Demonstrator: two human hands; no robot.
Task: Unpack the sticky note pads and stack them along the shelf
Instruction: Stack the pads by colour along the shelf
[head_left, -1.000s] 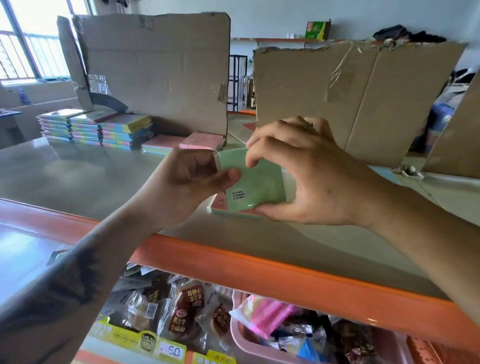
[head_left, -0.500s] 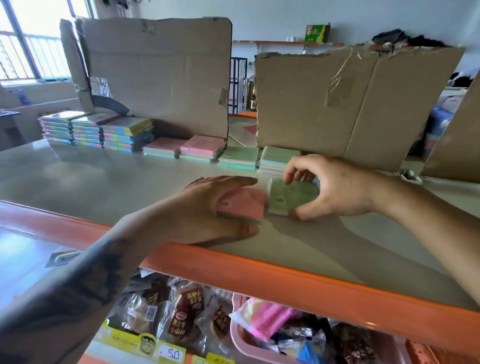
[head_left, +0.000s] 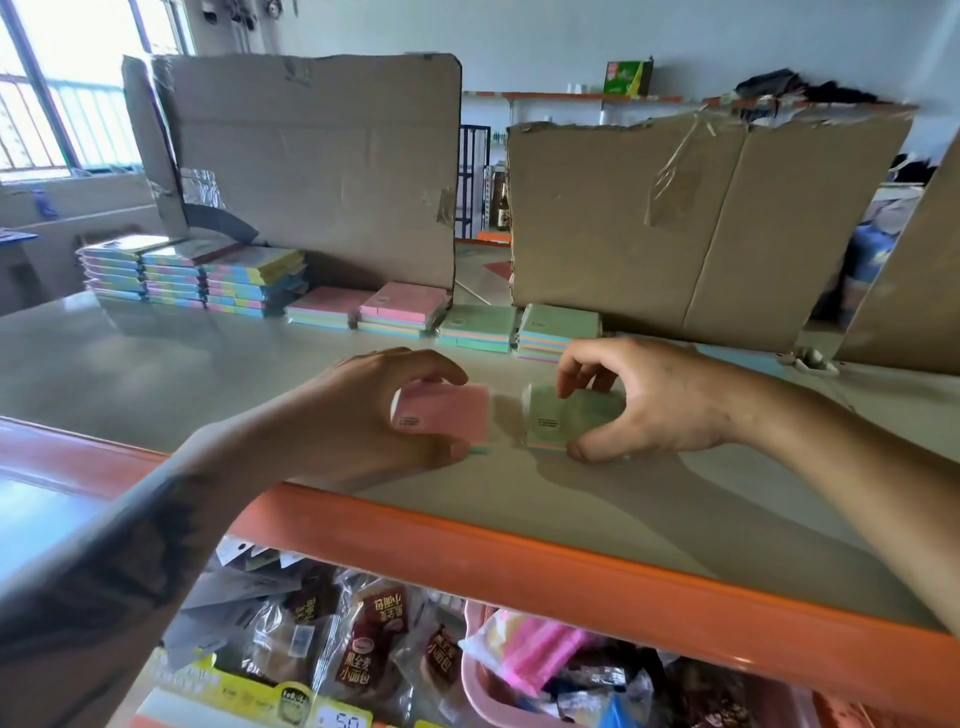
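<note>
— What are the hands holding?
— The left hand (head_left: 363, 415) grips a pink-topped pad (head_left: 447, 415); the right hand (head_left: 654, 400) grips a green-topped pad (head_left: 566, 415), both on the shelf (head_left: 156, 374).
— Any readable print?
— The pad labels are too small; below the hands, a price tag (head_left: 343, 719) shows "50".

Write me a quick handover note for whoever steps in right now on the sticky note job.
Left hand grips a pink-topped pad; right hand grips a green-topped pad. Both pads sit near the front of the shelf, apart from each other.
Done: a row of stacked pads runs along the cardboard at the back.
Left: add these two pads to the row.
</note>
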